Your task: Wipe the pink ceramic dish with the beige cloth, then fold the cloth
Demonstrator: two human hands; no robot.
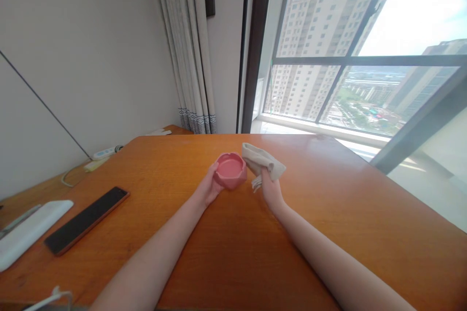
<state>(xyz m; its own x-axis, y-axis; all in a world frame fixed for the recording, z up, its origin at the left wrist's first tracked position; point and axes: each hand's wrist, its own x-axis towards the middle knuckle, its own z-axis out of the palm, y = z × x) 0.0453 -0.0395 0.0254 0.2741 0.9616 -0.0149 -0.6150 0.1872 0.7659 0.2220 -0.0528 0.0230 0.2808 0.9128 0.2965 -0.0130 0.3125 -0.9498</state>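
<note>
A pink ashtray [231,167] with a notched rim is gripped at its left side by my left hand [210,185], and its opening faces up and toward me. My right hand [270,187] is closed around a folded, off-white cloth [260,159] with a fringed end hanging down. The cloth is right beside the ashtray's right rim; whether they touch I cannot tell. Part of my right fingers is hidden under the cloth. Both hands are over the middle of the wooden table [233,243].
On the table's left lie a dark phone [87,218] and a white tray-like object [34,231]. A power strip [105,152] with a cable is by the wall. A white cable [51,297] shows at the bottom left. Behind the table are a curtain [189,48] and a window [343,60].
</note>
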